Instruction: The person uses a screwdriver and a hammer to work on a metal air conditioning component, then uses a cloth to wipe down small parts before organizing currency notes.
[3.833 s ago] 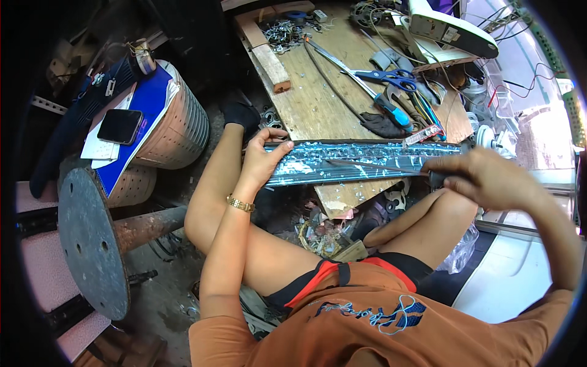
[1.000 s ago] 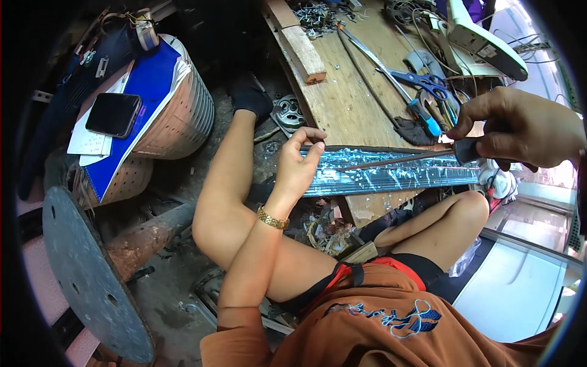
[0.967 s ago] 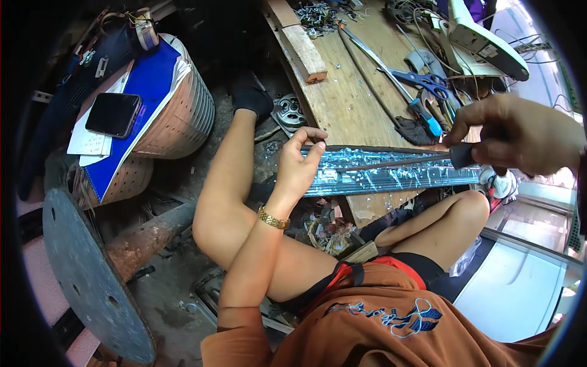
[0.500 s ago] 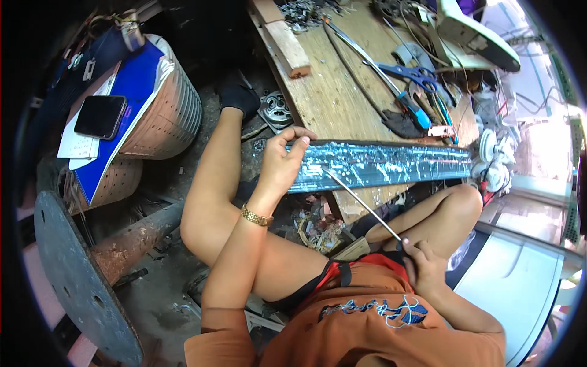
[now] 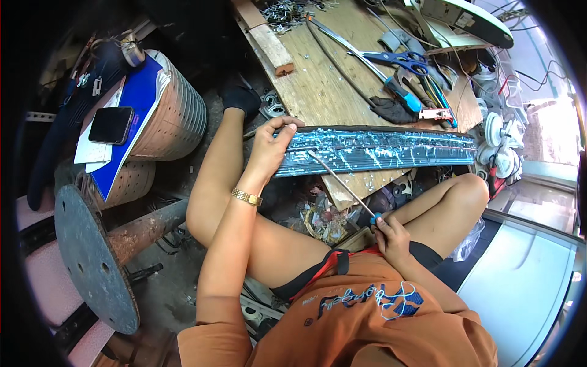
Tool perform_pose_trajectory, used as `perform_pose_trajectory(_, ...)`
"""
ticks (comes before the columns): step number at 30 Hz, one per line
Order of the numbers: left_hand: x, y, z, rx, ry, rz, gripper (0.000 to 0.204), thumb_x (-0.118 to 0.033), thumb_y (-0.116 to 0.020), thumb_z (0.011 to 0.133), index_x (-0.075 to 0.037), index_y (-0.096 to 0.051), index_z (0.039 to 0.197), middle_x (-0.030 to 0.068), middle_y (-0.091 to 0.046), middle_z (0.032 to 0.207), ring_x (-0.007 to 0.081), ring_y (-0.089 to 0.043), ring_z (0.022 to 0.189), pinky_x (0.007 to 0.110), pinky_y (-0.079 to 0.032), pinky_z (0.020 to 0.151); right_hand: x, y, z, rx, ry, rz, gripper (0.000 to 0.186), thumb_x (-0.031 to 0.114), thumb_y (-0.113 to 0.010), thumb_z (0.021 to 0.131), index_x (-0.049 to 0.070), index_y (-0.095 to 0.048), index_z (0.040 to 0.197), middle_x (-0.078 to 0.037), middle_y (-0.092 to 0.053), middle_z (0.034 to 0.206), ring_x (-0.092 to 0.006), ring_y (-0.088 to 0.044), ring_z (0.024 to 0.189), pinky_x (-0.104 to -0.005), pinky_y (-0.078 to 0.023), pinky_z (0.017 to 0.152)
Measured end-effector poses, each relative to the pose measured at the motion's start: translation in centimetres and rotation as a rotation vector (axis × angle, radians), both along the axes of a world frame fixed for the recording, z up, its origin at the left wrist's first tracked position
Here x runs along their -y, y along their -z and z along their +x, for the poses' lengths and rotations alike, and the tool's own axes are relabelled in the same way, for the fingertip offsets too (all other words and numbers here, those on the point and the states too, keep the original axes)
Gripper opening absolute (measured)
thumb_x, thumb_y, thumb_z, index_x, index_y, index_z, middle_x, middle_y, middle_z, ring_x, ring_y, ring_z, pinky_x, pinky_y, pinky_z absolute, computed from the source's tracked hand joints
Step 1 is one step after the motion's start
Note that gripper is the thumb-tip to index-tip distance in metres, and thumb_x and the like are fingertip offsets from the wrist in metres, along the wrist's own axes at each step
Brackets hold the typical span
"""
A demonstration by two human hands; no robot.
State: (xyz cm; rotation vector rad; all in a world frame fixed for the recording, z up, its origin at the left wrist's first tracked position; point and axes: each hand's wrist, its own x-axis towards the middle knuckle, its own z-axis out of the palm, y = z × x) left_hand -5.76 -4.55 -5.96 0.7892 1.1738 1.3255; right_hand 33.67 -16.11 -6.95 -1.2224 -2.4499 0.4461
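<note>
A long dark ribbed strip point(image 5: 373, 150) lies crosswise over the near edge of the wooden worktable, its glossy surface scattered with whitish flakes and scratches. Its left end is gripped by my left hand point(image 5: 269, 150), thumb on top and fingers curled over the far edge. In my right hand point(image 5: 394, 237), low and right of centre, is a screwdriver point(image 5: 345, 188) with a blue handle and a long thin shaft. The shaft slants up to the left and its tip meets the strip's face, a little right of my left hand.
Beyond the strip, the wooden worktable point(image 5: 330, 85) carries scissors point(image 5: 400, 60), pliers and a utility knife point(image 5: 435, 114). A wooden block point(image 5: 269, 46) runs along its left edge. Left stand a perforated drum point(image 5: 174, 113) bearing a phone point(image 5: 111, 125), and a round metal plate point(image 5: 92, 257).
The view has shifted slightly. My right hand has moved left with the screwdriver, and more of its blue handle shows. My left hand keeps its grip on the strip's end.
</note>
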Motion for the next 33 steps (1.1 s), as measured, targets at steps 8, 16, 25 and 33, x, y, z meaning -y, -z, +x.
perform_pose_trajectory(8,-0.2,0.8,-0.2,-0.106,-0.001,-0.01,0.018,-0.013,-0.063,0.104,0.001,-0.074,0.109,0.0022,-0.072,0.099,0.0073,-0.064,0.09,0.025,-0.052,0.083,-4.4,-1.9,-1.2,-0.197,0.062,-0.313,0.054,0.01,-0.076,0.09,0.007,-0.059,0.142,-0.02,-0.071,0.126,-0.0406,-0.072,0.103,-0.0431,-0.058,0.087)
perform_pose_trajectory(16,-1.3,-1.3,-2.6,0.166,0.081,-0.239,0.039,-0.035,-0.053,0.11,-0.001,-0.073,0.113,0.0041,-0.074,0.1,0.0095,-0.067,0.087,0.026,-0.054,0.083,-4.6,-15.1,-2.1,0.013,0.034,-0.256,0.051,0.01,-0.069,0.092,0.018,-0.065,0.142,-0.009,-0.066,0.086,-0.0293,-0.069,0.073,-0.0416,-0.054,0.063)
perform_pose_trajectory(25,-1.7,0.9,-1.6,0.222,0.114,-0.158,0.018,-0.02,-0.062,0.106,-0.005,-0.069,0.101,0.0013,-0.071,0.093,0.008,-0.067,0.084,0.026,-0.055,0.08,-8.7,-22.4,-5.6,0.248,-0.122,-0.188,0.041,0.016,-0.069,0.093,0.021,-0.07,0.134,-0.008,-0.068,0.086,-0.0302,-0.069,0.069,-0.0458,-0.053,0.06)
perform_pose_trajectory(33,-1.2,2.4,-0.5,0.571,-0.031,-0.081,0.007,-0.015,-0.063,0.105,-0.009,-0.066,0.103,0.0009,-0.069,0.095,0.0115,-0.068,0.083,0.028,-0.058,0.078,-15.4,-32.3,-14.5,0.649,-0.29,-0.371,0.029,0.006,-0.067,0.093,0.008,-0.069,0.122,-0.015,-0.077,0.095,-0.0382,-0.073,0.088,-0.0471,-0.058,0.078)
